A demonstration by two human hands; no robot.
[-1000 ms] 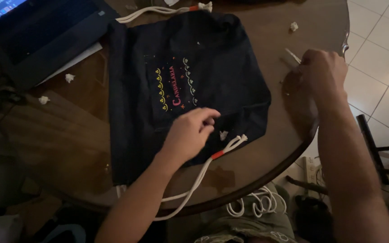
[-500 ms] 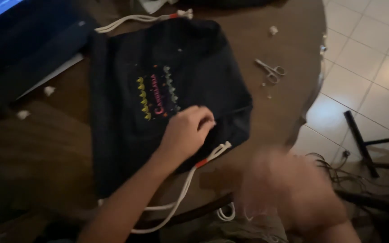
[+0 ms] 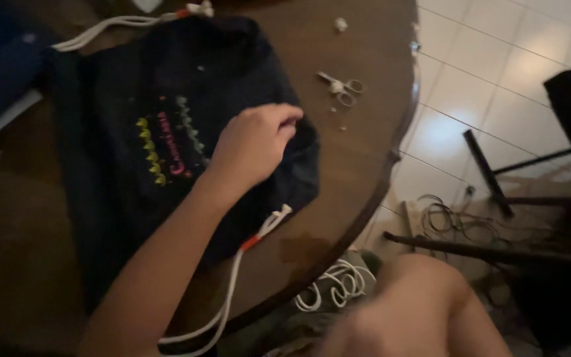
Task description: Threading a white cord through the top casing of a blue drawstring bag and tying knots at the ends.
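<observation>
A dark navy drawstring bag with coloured embroidery lies flat on a round wooden table. My left hand rests on the bag's right side, fingers curled and pinching the fabric near its edge. A white cord with a red band trails from the bag's lower corner over the table's front edge. My right hand is low at the bottom, off the table and blurred; whether it holds anything cannot be told. Small scissors lie on the table to the right of the bag.
A second white cord runs along the bag's top. White scraps dot the table. More white cord is coiled below the table edge. On the tiled floor at right are cables and dark chair legs.
My right hand left the table's right edge, where the scissors now lie, and dropped down below the table. My left hand shifted slightly rightward on the bag. The view swung right.
</observation>
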